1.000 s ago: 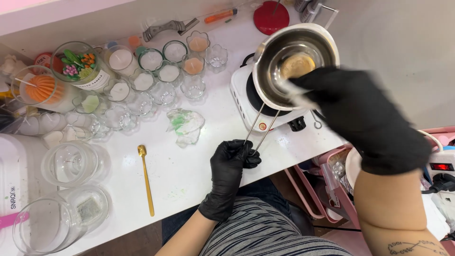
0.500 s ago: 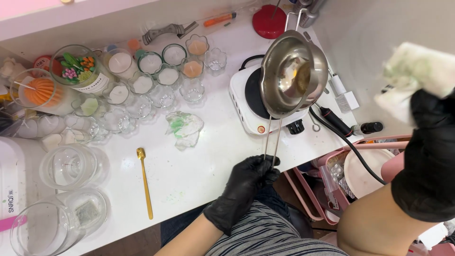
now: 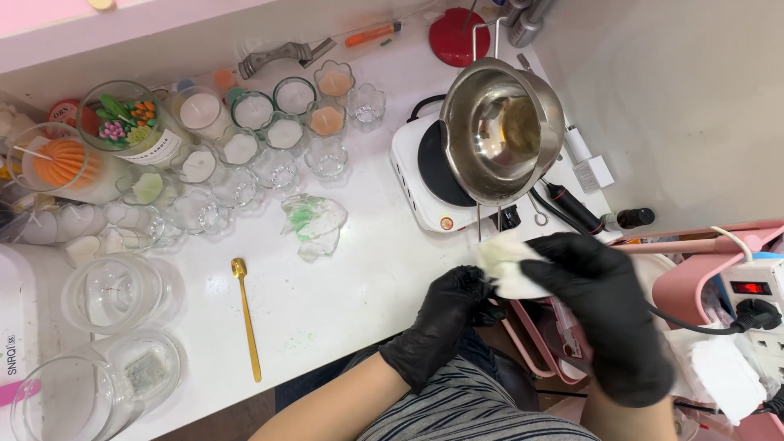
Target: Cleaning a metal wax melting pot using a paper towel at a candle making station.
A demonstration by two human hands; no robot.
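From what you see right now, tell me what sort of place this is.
Probably a home candle-making bench: a steel melting pot sits over a small white hotplate, beside rows of wax-filled glass cups. Gloved hands hold the pot's wire handle and a wipe.

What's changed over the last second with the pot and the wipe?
The right hand took the white wipe out of the steel pot, swung it out to the right, and now holds it low beside the left hand. The left hand, gripping the pot's wire handle throughout, tilted the pot up. The hot plate, gold spoon and glass cups stayed put.
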